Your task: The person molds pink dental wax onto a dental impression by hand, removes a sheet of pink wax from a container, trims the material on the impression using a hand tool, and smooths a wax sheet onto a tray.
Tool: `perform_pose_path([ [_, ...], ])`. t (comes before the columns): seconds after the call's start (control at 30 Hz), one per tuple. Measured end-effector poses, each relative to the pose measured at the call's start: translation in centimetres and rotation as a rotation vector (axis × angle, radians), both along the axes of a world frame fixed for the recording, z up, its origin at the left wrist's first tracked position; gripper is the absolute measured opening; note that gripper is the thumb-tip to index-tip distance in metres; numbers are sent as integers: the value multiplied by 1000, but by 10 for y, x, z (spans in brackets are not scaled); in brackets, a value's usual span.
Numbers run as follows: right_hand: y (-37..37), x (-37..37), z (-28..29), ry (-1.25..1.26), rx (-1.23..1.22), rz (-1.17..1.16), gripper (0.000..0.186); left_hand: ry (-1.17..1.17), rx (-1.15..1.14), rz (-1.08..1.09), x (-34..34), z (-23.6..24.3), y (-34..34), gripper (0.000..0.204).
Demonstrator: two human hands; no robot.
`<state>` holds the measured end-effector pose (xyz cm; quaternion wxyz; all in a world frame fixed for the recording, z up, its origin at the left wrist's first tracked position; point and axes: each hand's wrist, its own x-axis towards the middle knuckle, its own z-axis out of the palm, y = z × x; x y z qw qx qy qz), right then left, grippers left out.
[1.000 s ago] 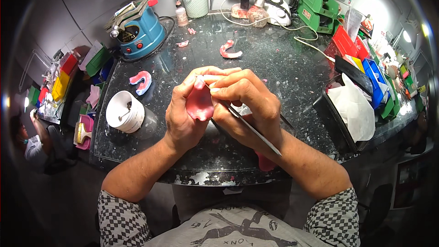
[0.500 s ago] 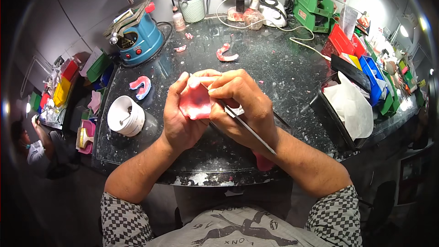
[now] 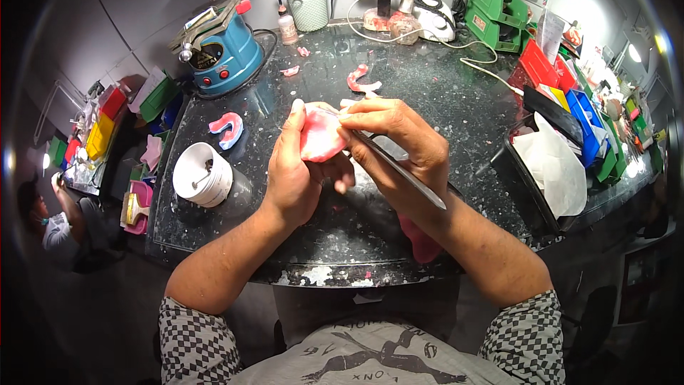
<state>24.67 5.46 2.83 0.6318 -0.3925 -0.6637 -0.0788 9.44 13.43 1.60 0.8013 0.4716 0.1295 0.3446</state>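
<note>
Plate (image 3: pixel 324 141) of glossy pink material sits in your left hand (image 3: pixel 293 182), held above the front middle of the dark, speckled bench (image 3: pixel 427 85). Your left grip is closed on it: the thumb stands along its left edge, and curled fingers show below it. Your right hand (image 3: pixel 410 146) is closed too, pinching a slim metal tool (image 3: pixel 422 189) like a pen — its blunt end slants back over your right wrist, its working end points at the right side of the plate. Whether the tip touches the pink surface, you cannot tell; your fingers crowd it. Beyond your hands lies a pink-and-white arch (image 3: pixel 358 82), with two small pink scraps (image 3: pixel 290 71) farther left. Nearer your left forearm you have a pink-and-blue arch (image 3: pixel 228 130) and, just in front of it, a white tub (image 3: pixel 202 178). A blue machine (image 3: pixel 228 64) stands at the back left. To your right, a black tray (image 3: pixel 507 164) carries white sheet material (image 3: pixel 548 171), and a pink piece (image 3: pixel 419 241) shows partly behind your right forearm — near the front edge.
</note>
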Motion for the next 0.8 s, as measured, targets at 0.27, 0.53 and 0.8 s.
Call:
perform_pose_path([
  [0.27, -5, -6, 1, 2, -36, 122, 22, -78, 159, 32, -4, -2, -4, 48],
  [0.53, -5, -7, 0, -8, -21, 123, 23, 12, 271, 169, -1, 4, -11, 49],
  [0.8, -5, -8, -2, 17, -48, 145, 25, 22, 330, 192, -1, 1, -9, 51],
])
